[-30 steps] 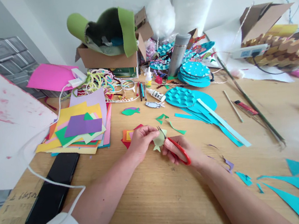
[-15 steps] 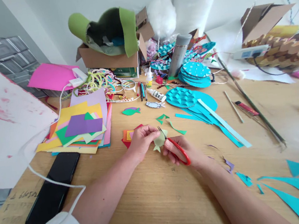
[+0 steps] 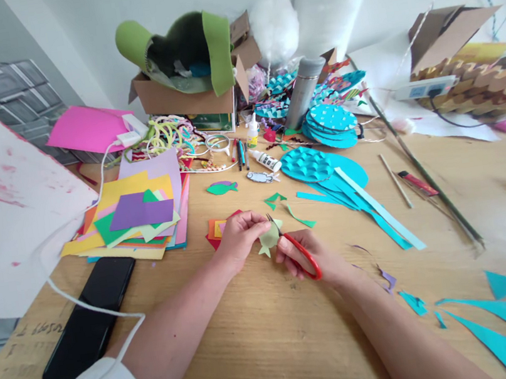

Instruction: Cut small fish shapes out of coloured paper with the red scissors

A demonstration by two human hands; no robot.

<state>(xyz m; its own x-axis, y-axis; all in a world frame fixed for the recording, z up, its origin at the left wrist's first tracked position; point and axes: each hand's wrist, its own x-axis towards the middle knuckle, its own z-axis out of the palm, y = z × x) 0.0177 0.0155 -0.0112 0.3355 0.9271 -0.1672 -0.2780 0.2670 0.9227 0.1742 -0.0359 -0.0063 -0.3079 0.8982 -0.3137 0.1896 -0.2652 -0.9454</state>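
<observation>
While the left hand (image 3: 237,237) pinches the pale green cutout (image 3: 269,238) just above the surface (image 3: 266,339), the right hand (image 3: 308,257) grips red scissors (image 3: 301,254) (blades at its top edge); bare wood lies toward the near edge.

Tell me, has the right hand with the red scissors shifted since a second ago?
No. The right hand and red scissors sit at the same spot beside the green paper strip on the table; only tiny camera drift.

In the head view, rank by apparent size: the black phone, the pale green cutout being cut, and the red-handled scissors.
1. black phone, though nearest the camera
2. red-handled scissors, partly hidden
3. pale green cutout; close to the scissors, unsure
</observation>
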